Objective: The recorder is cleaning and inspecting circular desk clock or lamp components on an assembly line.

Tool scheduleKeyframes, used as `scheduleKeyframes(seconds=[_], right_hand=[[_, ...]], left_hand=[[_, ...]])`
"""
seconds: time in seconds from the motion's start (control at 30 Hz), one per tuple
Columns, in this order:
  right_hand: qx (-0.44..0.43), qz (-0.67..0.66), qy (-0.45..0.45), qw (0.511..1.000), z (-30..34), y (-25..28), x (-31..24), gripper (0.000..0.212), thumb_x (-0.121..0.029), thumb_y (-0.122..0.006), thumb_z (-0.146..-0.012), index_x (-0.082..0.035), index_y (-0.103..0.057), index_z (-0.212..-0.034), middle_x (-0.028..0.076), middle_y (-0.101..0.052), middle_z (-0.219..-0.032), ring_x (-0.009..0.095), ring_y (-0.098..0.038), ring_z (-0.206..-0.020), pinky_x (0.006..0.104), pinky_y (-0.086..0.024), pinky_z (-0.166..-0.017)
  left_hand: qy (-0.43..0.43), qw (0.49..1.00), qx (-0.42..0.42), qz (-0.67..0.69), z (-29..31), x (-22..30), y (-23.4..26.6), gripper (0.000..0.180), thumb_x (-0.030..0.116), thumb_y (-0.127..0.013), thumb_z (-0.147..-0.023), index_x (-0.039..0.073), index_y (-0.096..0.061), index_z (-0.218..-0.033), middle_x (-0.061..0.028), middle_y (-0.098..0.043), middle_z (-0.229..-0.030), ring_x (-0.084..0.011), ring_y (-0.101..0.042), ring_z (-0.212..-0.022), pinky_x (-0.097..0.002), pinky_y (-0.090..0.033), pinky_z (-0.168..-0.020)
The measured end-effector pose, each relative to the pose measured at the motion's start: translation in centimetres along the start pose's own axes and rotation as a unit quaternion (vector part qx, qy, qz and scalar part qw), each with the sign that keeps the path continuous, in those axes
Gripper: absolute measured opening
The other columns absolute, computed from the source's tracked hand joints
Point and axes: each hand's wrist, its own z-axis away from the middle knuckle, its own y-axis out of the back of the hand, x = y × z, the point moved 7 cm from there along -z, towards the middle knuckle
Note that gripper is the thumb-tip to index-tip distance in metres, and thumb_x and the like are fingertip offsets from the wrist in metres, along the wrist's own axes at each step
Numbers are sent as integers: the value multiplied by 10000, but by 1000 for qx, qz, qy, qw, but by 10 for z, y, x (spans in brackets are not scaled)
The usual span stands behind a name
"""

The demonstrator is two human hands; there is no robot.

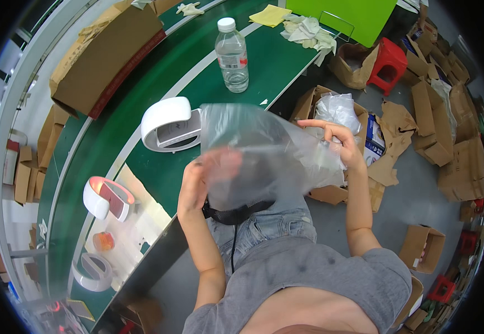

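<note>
We see on the person a grey T-shirt with a wide, rounded neckline. Its sleeves are short, so the forearms are bare, and the left hand and right hand are bare also. Below the shirt we see faded light-blue denim, quite creased. Over it we notice a black mesh band and a thin black cable; whether this band is worn, we cannot tell.

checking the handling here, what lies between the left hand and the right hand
In the head view, a translucent plastic bag, partly blurred, spans between the left hand and right hand.
</note>
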Motion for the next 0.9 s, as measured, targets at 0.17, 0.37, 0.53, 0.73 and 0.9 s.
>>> scheduleKeyframes(seconds=[0.17,0.37,0.53,0.73,0.9], right_hand=[[-50,-66,-182,980,0,-5,17,142,-90,-499,-803,-64,-425,-685,148,-706,-1045,49,-526,-566,176,-369,-408],[193,295,-41,935,-12,4,0,141,-127,-658,-882,-12,-580,-902,35,-594,-723,113,-540,-568,261,-436,-531],[-11,134,-104,985,-2,-96,-48,148,-125,-735,-811,-20,-631,-812,51,-615,-675,160,-585,-606,294,-479,-605],[-30,55,-65,996,-23,-136,-25,190,-100,-712,-832,6,-580,-919,84,-578,-827,171,-584,-779,297,-462,-698],[139,-164,-289,933,-1,-104,15,119,-138,-605,-952,-35,-614,-893,-36,-629,-765,5,-471,-545,181,-359,-489]], left_hand=[[6,985,163,-59,24,2,23,177,18,-576,-920,-75,-651,-1050,-82,-704,-928,-73,-630,-726,-205,-497,-650],[-99,955,271,-65,30,16,18,44,-26,-622,-889,-16,-591,-859,-26,-640,-789,-74,-612,-656,-197,-478,-587],[-146,917,326,-179,32,13,-5,148,-6,-637,-881,39,-506,-830,-7,-580,-761,-69,-582,-667,-209,-455,-576],[-104,966,179,-156,13,-6,-41,122,14,-633,-900,25,-543,-818,12,-572,-812,-49,-545,-754,-208,-448,-677],[-137,926,340,89,46,8,-7,162,182,-534,-998,62,-523,-890,-15,-568,-753,-87,-556,-590,-230,-454,-482]])
